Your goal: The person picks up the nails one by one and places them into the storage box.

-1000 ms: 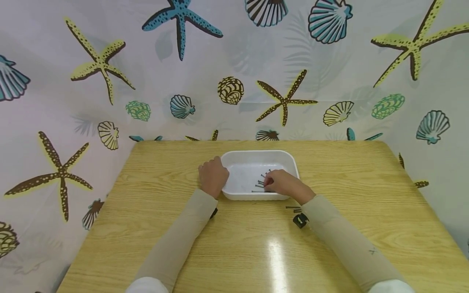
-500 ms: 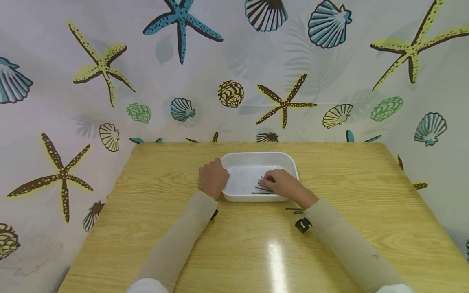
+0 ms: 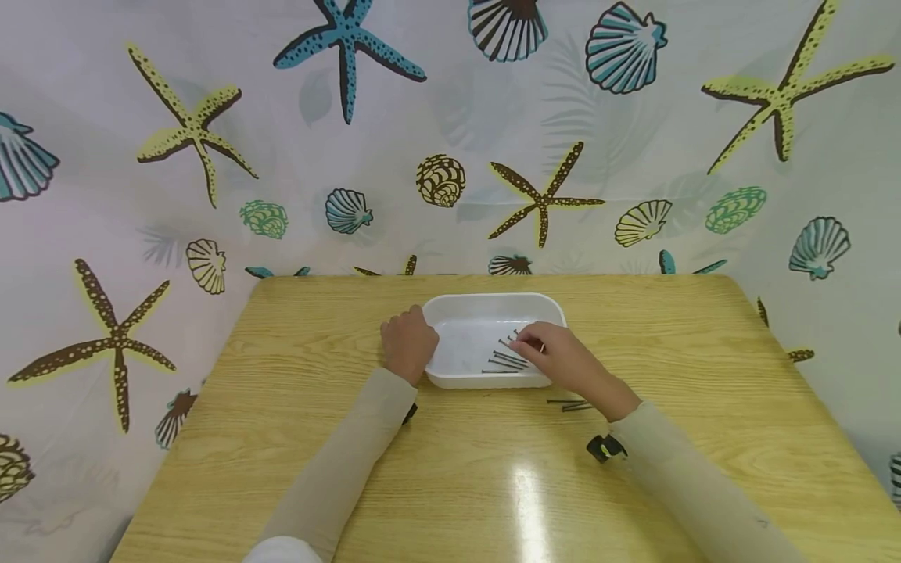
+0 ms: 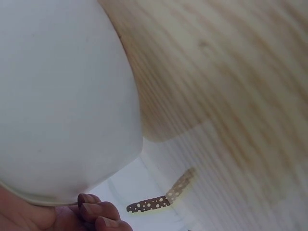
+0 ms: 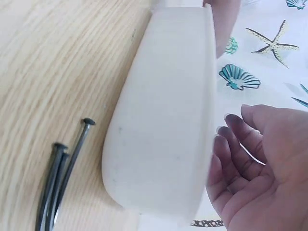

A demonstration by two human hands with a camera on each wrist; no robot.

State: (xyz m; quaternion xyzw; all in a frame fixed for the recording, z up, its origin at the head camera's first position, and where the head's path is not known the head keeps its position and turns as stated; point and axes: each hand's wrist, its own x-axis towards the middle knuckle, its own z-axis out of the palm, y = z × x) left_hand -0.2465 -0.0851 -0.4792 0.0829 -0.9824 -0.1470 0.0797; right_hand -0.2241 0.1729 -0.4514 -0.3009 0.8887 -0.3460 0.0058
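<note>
A white, rounded plastic tray [image 3: 486,381] stands on the table. My left hand [image 3: 410,344] grips its left end; in the left wrist view, curled fingers [image 4: 98,211] show at the rim. Several nails [image 3: 508,359] lie in the tray's right half. Over the right end hovers my right hand [image 3: 563,360], its thumb and fingers loosely bent above the nails. Seen from the right wrist, that hand [image 5: 264,163] is beside the tray wall [image 5: 159,115] with a gap inside the fingers and nothing visible in them.
A few loose nails [image 5: 49,185] lie on the wooden table [image 3: 450,485] just in front of the tray's right end, partly under my right wrist. Behind and beside the table hangs a cloth [image 3: 394,156] with starfish and shells.
My right hand has pulled back to the right and its fingers have loosened, uncovering more nails in the tray. The left hand and the tray stay in place.
</note>
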